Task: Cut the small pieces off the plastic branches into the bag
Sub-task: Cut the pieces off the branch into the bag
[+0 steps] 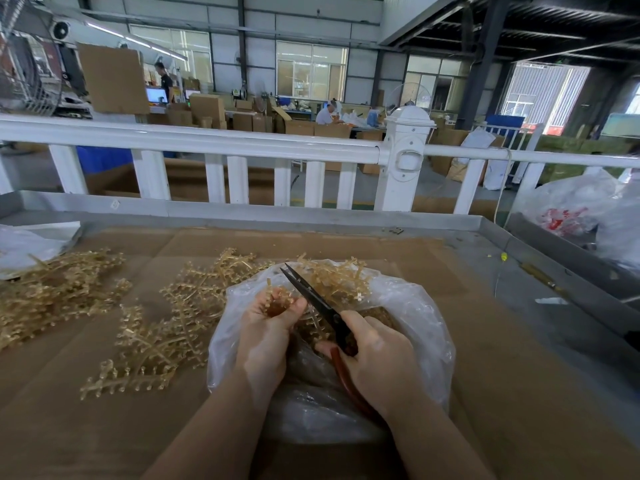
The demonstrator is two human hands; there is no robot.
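A clear plastic bag (415, 317) lies open on the cardboard-covered table, with small golden pieces inside it. Over its mouth my left hand (265, 336) grips a golden plastic branch (277, 299), fingers curled round it. My right hand (377, 362) holds scissors (313, 297) by their reddish-brown handles. The dark blades point up and to the left, just right of the held branch. More branches (166, 327) are strewn to the left of the bag, and some (339, 278) lie behind it.
Another heap of golden branches (52, 289) lies at the far left beside a white bag (20, 244). A white railing (242, 147) runs behind the table's metal rim (277, 213). Bulky plastic bags (581, 209) stand at the right.
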